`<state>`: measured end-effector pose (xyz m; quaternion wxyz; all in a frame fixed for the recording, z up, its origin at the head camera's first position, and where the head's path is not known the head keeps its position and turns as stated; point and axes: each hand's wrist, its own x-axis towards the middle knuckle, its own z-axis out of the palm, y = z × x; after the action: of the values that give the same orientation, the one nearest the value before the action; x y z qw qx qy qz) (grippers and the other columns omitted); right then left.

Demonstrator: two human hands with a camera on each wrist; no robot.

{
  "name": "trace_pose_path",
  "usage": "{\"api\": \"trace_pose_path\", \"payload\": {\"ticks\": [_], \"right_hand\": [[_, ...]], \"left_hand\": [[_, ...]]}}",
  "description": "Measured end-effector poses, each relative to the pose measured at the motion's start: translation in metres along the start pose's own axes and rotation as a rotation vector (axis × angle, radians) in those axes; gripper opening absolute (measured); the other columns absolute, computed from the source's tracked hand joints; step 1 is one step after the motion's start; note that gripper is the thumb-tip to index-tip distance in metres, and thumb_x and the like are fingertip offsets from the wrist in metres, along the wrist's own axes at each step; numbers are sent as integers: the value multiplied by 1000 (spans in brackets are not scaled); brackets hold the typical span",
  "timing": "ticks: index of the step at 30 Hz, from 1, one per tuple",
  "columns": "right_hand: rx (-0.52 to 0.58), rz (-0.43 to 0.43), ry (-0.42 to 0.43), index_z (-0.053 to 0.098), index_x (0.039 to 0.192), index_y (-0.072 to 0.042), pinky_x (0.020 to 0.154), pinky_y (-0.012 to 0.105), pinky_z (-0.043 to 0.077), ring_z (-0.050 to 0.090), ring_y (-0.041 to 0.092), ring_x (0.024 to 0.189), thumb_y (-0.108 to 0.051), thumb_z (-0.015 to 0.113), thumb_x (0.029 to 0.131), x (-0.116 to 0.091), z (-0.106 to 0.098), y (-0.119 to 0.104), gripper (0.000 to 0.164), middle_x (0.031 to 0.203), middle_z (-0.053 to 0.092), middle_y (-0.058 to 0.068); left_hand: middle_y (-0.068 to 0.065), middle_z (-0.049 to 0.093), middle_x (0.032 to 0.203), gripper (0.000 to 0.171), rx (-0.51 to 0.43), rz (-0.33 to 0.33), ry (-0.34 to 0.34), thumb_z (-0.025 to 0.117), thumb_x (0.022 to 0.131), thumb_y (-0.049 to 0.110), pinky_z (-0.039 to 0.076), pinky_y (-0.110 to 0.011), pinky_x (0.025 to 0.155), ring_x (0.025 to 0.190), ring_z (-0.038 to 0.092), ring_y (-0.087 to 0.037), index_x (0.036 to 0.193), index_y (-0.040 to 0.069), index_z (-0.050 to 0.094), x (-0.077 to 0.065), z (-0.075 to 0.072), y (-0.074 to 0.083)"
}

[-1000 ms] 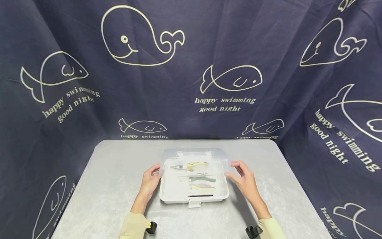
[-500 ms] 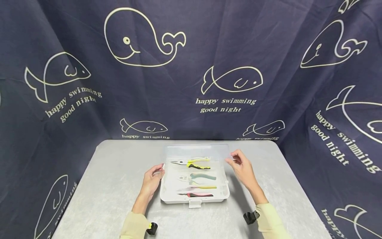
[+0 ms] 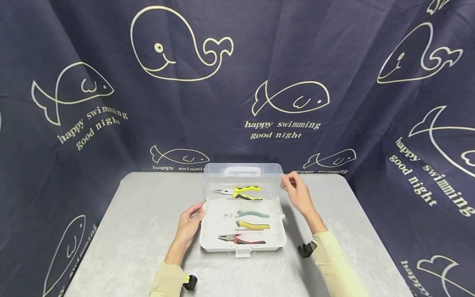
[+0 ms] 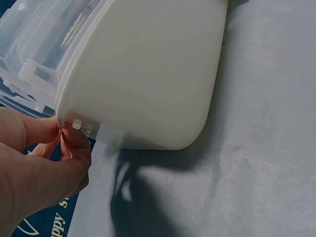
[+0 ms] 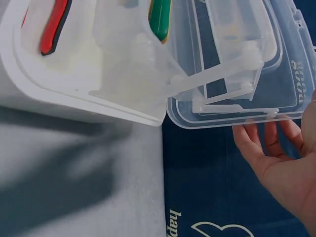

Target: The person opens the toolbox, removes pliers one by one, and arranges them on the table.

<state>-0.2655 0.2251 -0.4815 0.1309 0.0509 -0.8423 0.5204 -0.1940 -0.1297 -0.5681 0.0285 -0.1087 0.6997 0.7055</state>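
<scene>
A white toolbox [image 3: 205,243] with a clear lid [image 3: 272,169] stands on the table, the lid raised and leaning back. My left hand [image 3: 188,222] pinches its rim at the left side between thumb and fingers, plain in the left wrist view. My right hand [image 3: 299,196] holds the lid's right edge, fingertips against the rim. Yellow-and-black long-nose pliers [image 3: 246,189] lie in a raised clear tray. Below lie a teal handle [image 3: 253,213] and a yellow handle [image 3: 253,225], partly behind clear plastic. Pliers with red-and-black handles [image 3: 252,241] lie nearest the front.
The grey table [image 3: 141,222] extends around the box. A dark blue curtain [image 3: 237,95] with fish and whale drawings hangs close behind its back edge. White link arms [image 5: 217,74] join tray and lid. A latch [image 3: 243,252] hangs at the box's front.
My right hand has risen and moved back with the lid, swinging it further open. The inner tray has lifted back too, uncovering more of the pliers. My left hand has stayed at the rim.
</scene>
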Motion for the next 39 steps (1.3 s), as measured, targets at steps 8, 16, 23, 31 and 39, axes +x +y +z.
{"api": "trace_pose_path", "payload": {"ticks": [8,16,23,31,39], "right_hand": [[-49,52,-22,53,97,-2,85,44,60,67,35,89,-38,53,108,19,5,-5,38,96,65,26],[-82,87,-43,53,94,-1,81,46,61,71,36,85,-44,52,107,35,6,-10,45,93,64,25],[-184,144,-41,53,87,-4,66,29,58,72,34,77,-53,51,105,46,8,-11,52,87,67,22],[-206,173,-92,51,86,-3,72,38,61,71,32,75,-55,46,106,57,9,-9,56,79,62,16],[-22,249,-125,54,105,9,78,35,61,64,14,77,-30,46,111,61,16,3,40,95,61,19]], "left_hand": [[-20,54,132,40,-30,0,-4,60,100,3,52,-23,83,105,60,-18,140,-3,58,2,0,4],[-17,55,131,39,-35,2,3,61,100,2,52,-25,85,105,61,-17,139,-2,59,5,1,3],[-18,56,131,39,-44,17,2,62,101,4,52,-26,90,115,56,-24,139,-3,60,3,1,2],[-19,56,131,38,-30,25,17,60,102,6,49,-25,91,115,57,-26,140,-1,59,1,3,-1],[-18,58,128,37,-3,37,26,62,102,6,49,-22,87,107,61,-21,138,0,61,3,1,-6]]}}
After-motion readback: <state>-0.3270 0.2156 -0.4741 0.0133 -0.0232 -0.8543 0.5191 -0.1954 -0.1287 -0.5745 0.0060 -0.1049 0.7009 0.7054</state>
